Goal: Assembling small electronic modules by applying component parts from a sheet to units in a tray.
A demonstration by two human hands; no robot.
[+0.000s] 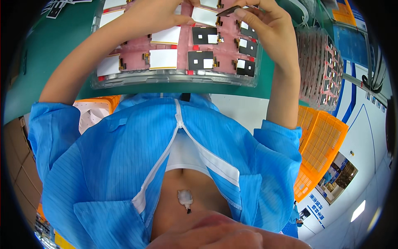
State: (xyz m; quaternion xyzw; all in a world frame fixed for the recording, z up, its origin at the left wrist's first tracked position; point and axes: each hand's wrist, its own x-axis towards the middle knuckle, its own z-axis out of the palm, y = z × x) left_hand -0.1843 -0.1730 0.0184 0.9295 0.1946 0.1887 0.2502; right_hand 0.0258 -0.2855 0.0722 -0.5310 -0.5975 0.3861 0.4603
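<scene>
My right hand [269,27] is closed around dark tweezers [229,11], whose tip points left to the right edge of a white panel [204,17]. My left hand [168,14] is at the left side of that panel, thumb and a finger apart; its upper part is cut off by the top of the picture. The panel lies in a clear plastic tray [166,79] with a pink lining. Rows of small flat panels fill the tray, some showing white faces, others black backs [204,36] with white squares. Short brown flex tails stick out from their sides.
The tray rests on a green table [49,54]. At the right stands a stack of similar clear trays [319,68] holding panels. Orange plastic crates [319,145] are below on the right. Black-and-white flat pieces [55,9] lie at the far left, and white cables [300,12] at the far right.
</scene>
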